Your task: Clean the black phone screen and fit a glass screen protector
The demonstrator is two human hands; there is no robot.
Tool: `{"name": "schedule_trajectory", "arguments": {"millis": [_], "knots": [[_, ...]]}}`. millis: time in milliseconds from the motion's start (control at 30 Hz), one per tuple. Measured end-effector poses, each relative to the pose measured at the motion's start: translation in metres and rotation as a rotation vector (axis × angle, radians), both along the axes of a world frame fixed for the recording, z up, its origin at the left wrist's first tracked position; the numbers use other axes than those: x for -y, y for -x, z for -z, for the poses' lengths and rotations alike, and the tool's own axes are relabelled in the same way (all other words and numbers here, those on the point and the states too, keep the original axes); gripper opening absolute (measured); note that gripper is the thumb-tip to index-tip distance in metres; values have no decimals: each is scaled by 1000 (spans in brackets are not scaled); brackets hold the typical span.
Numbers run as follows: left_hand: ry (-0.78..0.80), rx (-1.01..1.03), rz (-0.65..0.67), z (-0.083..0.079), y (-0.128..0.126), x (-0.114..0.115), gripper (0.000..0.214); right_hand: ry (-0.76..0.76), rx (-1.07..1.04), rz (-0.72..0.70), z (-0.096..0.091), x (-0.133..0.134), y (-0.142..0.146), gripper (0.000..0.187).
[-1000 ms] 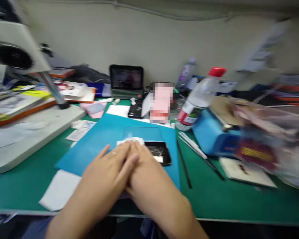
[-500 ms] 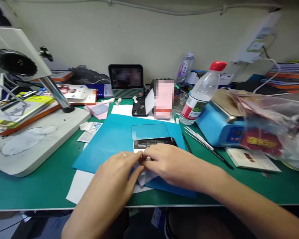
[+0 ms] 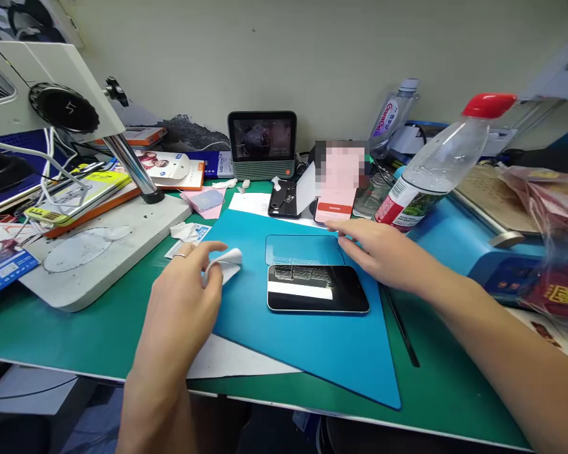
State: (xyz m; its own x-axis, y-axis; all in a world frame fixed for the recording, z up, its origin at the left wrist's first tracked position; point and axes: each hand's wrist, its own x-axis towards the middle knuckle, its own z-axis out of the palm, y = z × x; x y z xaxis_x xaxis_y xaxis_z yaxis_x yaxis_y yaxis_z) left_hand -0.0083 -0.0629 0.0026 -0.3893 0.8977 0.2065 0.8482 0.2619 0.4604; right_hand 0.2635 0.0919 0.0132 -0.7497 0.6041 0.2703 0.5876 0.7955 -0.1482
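A phone (image 3: 318, 291) with a dark, glossy face lies flat on a blue mat (image 3: 274, 337). Just beyond it rests a clear, dark-edged glass screen protector (image 3: 304, 250). To the left of the phone, my left hand (image 3: 182, 277) pinches a folded white wipe (image 3: 230, 261) between thumb and fingers, over the mat. My right hand (image 3: 373, 249) is stretched out past the protector's right end, fingers apart and holding nothing. Its fingertips are close to the lower end of an upright phone with a pink screen (image 3: 338, 180); whether they touch it I cannot tell.
A tilted bottle with a red cap (image 3: 435, 167) and a blue scale (image 3: 464, 246) stand at the right. The white base of a stand (image 3: 99, 277) fills the left side. A small display (image 3: 264, 145) is at the back, and a black stick (image 3: 402, 331) lies beside the mat.
My hands have parted from over the phone, uncovering it. The left has moved left with the white wipe; the right has reached forward and to the right. The head view has shifted too.
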Motion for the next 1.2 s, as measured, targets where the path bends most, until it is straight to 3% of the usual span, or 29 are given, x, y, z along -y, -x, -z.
{"name": "schedule_trajectory", "arguments": {"millis": [167,367,567,767,967,1200], "knots": [[25,35,111,7,-6,0,39,113,26,34,10,3,7,46],[-4,124,268,6,-22,0,39,250,-217,132,17,6,17,49],[36,66,477,7,-24,-3,27,210,-144,153,17,8,18,68],[104,-6,413,9,-17,-8,20,250,-248,132,21,4,19,69],[101,16,228,7,-15,-5,9,272,-589,192,11,12,20,46],[103,27,210,8,-17,-6,32,235,-554,85,8,20,22,28]]}}
